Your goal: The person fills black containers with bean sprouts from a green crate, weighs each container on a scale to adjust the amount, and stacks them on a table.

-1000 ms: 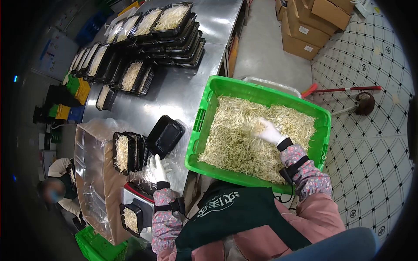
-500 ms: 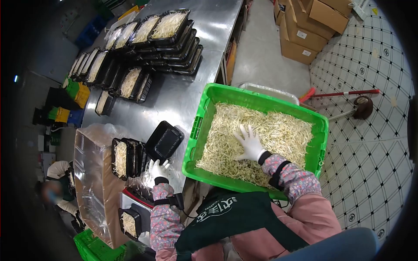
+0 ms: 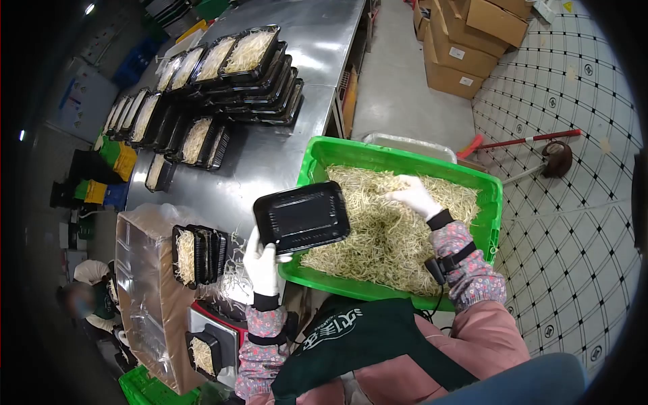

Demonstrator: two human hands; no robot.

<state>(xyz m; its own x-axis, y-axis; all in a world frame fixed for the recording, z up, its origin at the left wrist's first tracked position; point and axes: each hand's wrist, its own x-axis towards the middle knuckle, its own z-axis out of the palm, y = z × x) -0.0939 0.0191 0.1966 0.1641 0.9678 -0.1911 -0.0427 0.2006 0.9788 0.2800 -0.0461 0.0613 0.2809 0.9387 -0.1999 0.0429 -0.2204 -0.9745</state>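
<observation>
My left hand (image 3: 262,266), in a white glove, grips the near-left edge of a black plastic tray (image 3: 302,217). The tray is bare inside and tilted, its right end overlapping the rim of a green crate (image 3: 391,150). Pale bean sprouts (image 3: 364,250) fill much of the crate. My right hand (image 3: 414,196), also gloved, is at the sprouts toward the crate's far side, its fingers drawn together on some of them. Exactly how many strands it holds is hidden.
Stacked trays of sprouts (image 3: 250,54) stand on the metal table (image 3: 317,47). A plastic-lined box (image 3: 138,270) and upright trays (image 3: 209,256) are at left, near a tray on a scale (image 3: 202,354). Another person (image 3: 101,297) is beyond. Cardboard boxes (image 3: 459,61) sit far right.
My left hand has lifted the black tray from the table and brought it right, to the crate's edge. My right hand has gone from spread on the sprouts to closed, slightly farther right.
</observation>
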